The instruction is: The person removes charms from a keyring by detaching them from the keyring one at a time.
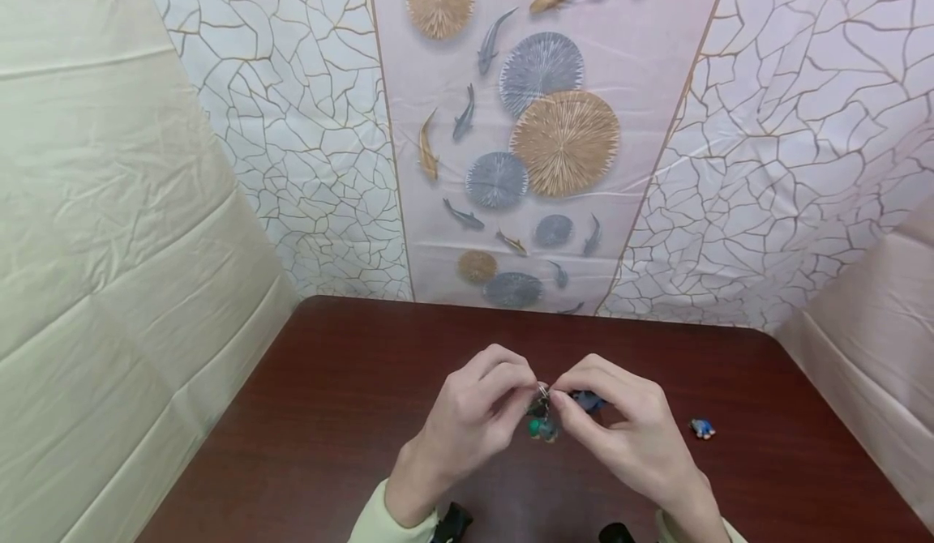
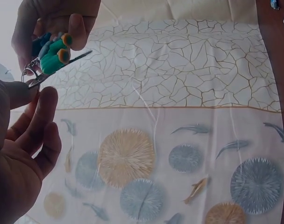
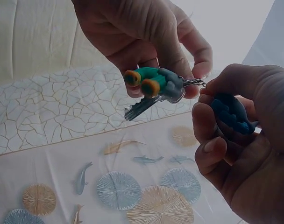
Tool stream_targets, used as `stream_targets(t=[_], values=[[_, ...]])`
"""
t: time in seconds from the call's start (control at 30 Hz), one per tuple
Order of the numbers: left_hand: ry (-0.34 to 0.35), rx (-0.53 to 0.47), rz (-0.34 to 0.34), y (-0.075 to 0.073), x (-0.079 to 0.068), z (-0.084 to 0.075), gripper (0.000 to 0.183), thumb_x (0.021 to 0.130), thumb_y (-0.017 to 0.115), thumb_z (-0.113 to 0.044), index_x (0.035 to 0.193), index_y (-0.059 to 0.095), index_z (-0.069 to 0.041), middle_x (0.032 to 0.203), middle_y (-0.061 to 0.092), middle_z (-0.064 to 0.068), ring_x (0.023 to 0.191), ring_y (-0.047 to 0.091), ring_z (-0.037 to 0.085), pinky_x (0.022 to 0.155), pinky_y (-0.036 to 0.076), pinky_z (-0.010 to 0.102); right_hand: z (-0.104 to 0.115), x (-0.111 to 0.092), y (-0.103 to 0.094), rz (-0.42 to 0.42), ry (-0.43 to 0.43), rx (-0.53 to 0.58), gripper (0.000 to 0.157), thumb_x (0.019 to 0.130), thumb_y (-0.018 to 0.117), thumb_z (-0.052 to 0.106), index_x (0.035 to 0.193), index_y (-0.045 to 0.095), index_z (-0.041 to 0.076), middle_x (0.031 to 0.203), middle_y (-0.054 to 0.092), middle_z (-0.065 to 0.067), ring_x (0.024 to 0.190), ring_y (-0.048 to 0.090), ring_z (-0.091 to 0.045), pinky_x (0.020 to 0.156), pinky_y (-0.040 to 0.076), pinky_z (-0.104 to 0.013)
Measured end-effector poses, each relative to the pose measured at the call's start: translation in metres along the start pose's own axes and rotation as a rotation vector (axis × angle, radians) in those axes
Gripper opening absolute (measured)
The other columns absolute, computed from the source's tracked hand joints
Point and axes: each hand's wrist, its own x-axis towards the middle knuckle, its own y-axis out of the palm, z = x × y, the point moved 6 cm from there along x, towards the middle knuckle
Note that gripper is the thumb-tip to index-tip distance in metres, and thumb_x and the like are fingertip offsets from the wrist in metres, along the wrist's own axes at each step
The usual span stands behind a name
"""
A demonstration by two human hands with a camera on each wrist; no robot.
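Both hands meet over the table, thumb and fingers close together. My left hand (image 1: 477,409) pinches a metal key ring (image 2: 31,77). From it hang a flat metal key (image 3: 141,109) and a small green and grey figure charm (image 3: 153,83) with orange-tipped feet. My right hand (image 1: 631,425) pinches the end of a short metal chain (image 3: 194,82) beside the ring. A dark blue figure charm (image 3: 231,113) lies against the curled fingers of that same hand. The fingertips partly hide where chain and ring meet.
A small blue and white figure (image 1: 703,428) lies on the dark red-brown table (image 1: 350,365), right of my right hand. Patterned cloth (image 1: 503,227) hangs behind the table's far edge, and pale cloth (image 1: 146,284) hangs along the left side.
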Motion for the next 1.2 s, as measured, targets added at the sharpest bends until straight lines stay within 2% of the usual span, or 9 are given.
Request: stream_targets(t=[0.17,0.3,0.47,0.63,0.83,0.93,1.13,1.2], values=[[0.035,0.018,-0.033,-0.002,0.0,-0.001,0.008,0.091,0.065,-0.004,0.092,0.064,-0.012,0.09,0.062,0.0,0.078,0.058,0.01,0.073,0.047,0.012,0.0,0.0,-0.001,-0.005,0.001,0.011,0.026,0.077,0.071,-0.013,0.09,0.068,0.01,0.082,0.061,0.003,0.071,0.055,0.001,0.052,0.046,-0.01],[0.034,0.03,-0.042,-0.002,0.0,-0.001,0.008,0.09,0.067,-0.005,0.091,0.066,-0.013,0.089,0.063,-0.001,0.078,0.058,0.01,0.072,0.046,0.013,0.001,0.0,-0.001,-0.008,-0.017,0.02,0.025,0.078,0.071,-0.012,0.091,0.068,0.009,0.082,0.062,0.002,0.072,0.055,0.001,0.052,0.045,-0.01],[-0.015,0.042,-0.027,0.0,0.0,0.001,0.013,0.086,0.069,-0.003,0.09,0.065,-0.014,0.088,0.064,-0.005,0.077,0.06,0.007,0.071,0.046,0.014,0.001,0.0,0.001,-0.005,-0.021,0.026,0.024,0.079,0.071,-0.012,0.091,0.068,0.009,0.083,0.062,0.002,0.073,0.055,0.0,0.053,0.046,-0.01],[-0.092,-0.042,-0.016,0.001,-0.001,0.005,0.018,0.083,0.067,0.003,0.088,0.065,-0.014,0.085,0.064,-0.005,0.075,0.058,0.004,0.07,0.047,0.01,0.003,0.002,0.004,0.008,-0.022,0.028,0.024,0.079,0.071,-0.011,0.091,0.068,0.009,0.082,0.061,0.002,0.071,0.054,0.001,0.053,0.045,-0.01],[-0.163,-0.137,-0.037,-0.002,-0.002,0.012,0.02,0.083,0.064,0.008,0.085,0.063,-0.012,0.08,0.063,-0.002,0.072,0.058,0.003,0.064,0.049,0.008,0.006,0.004,0.005,0.009,-0.028,-0.005,0.022,0.079,0.071,-0.01,0.089,0.068,0.009,0.081,0.061,0.002,0.071,0.054,0.0,0.053,0.044,-0.009],[-0.18,-0.159,-0.043,-0.004,-0.002,0.014,0.02,0.084,0.064,0.008,0.084,0.063,-0.012,0.08,0.063,-0.002,0.071,0.058,0.003,0.063,0.049,0.008,0.004,0.003,0.003,0.018,-0.015,-0.022,0.022,0.08,0.071,-0.008,0.091,0.068,0.011,0.082,0.062,0.002,0.072,0.054,0.0,0.054,0.046,-0.009],[-0.192,-0.175,-0.042,-0.004,-0.001,0.016,0.018,0.086,0.065,0.005,0.084,0.062,-0.013,0.079,0.062,-0.003,0.071,0.058,0.003,0.064,0.05,0.009,-0.011,-0.007,-0.009,0.04,0.017,-0.108,0.007,0.091,0.069,0.01,0.093,0.069,0.017,0.084,0.064,0.002,0.075,0.056,0.003,0.059,0.048,-0.01],[-0.195,-0.168,-0.051,-0.005,-0.001,0.017,0.018,0.085,0.066,0.005,0.084,0.063,-0.013,0.078,0.062,-0.003,0.071,0.058,0.003,0.063,0.05,0.011,-0.019,-0.011,-0.013,0.061,0.042,-0.146,0.01,0.09,0.07,0.01,0.093,0.069,0.019,0.084,0.064,0.003,0.074,0.055,0.005,0.059,0.047,-0.009]])
